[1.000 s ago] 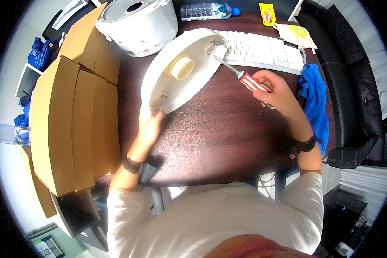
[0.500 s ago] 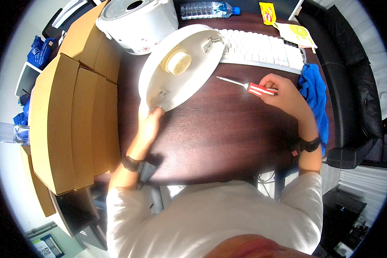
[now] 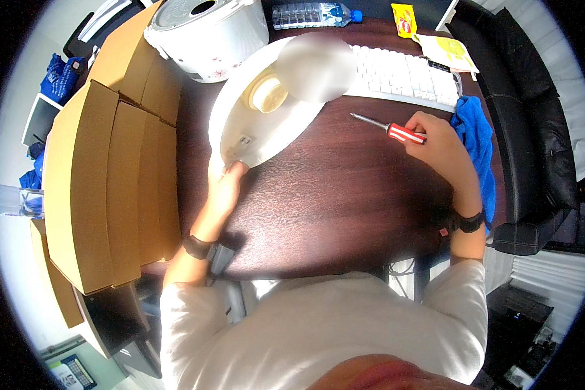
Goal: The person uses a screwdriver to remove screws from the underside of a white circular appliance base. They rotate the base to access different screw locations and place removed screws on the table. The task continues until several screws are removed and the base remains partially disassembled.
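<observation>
Spreading beneath everything, a dark wood-grained table [image 3: 318, 214] sits between a black sofa [image 3: 533, 130] on the right and a stack of cardboard boxes [image 3: 91, 188] on the left. At its far left stands a rounded white appliance [image 3: 231, 49] with a small floral print. A white dished cover [image 3: 273, 133] leans tilted over the table in front of it, its hollow side showing; a blurred patch hides its far end. Beyond that patch lies a white keyboard [image 3: 403, 75], with a blue cloth [image 3: 478, 149] near its right end and a clear bottle [image 3: 309, 15] on its side behind. The left hand [image 3: 226, 192] grips the cover's near edge—thumb on the rim, other fingers mostly hidden. The right hand [image 3: 439, 143], beside the cloth, has its fingers closed round the handle of a red-and-white screwdriver [image 3: 403, 132]—shaft pointing left, tip apart from the cover. Smallest is a yellow packet [image 3: 404, 21] behind the keyboard.
</observation>
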### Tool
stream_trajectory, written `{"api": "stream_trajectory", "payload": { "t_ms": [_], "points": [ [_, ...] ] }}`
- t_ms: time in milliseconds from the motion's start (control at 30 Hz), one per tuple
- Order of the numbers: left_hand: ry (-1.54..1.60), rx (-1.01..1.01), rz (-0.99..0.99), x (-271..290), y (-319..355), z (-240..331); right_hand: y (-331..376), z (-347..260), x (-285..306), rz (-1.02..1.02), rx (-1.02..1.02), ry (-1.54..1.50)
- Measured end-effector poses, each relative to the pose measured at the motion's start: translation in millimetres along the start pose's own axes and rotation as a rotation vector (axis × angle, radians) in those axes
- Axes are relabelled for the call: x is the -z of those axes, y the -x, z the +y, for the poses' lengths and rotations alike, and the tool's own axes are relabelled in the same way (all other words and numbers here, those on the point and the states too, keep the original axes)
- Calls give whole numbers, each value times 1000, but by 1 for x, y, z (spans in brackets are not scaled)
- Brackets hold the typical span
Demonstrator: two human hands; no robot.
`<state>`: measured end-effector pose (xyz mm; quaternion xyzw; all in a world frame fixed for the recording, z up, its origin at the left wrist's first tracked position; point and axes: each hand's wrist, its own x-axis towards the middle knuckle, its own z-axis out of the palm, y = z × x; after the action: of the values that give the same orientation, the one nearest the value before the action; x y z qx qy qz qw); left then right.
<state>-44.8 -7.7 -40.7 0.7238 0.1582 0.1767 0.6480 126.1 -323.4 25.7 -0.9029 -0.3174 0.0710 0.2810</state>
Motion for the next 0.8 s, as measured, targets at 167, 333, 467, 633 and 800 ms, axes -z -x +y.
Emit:
{"api": "stream_trajectory", "payload": {
  "t_ms": [167, 333, 467, 633, 800],
  "points": [
    [-39, 27, -12, 1, -1, 2, 6, -3, 9, -52, -20, 25],
    [-13, 4, 14, -4, 0, 5, 17, -1, 12, -105, -24, 201],
    [-57, 12, -12, -1, -1, 4, 16, 1, 14, -122, 13, 282],
    [-40, 14, 5, -3, 1, 8, 5, -3, 3, -14, 39, 132],
    [-46, 12, -20, 1, -1, 2, -7, -3, -17, 51, 4, -130]
  ]
}}
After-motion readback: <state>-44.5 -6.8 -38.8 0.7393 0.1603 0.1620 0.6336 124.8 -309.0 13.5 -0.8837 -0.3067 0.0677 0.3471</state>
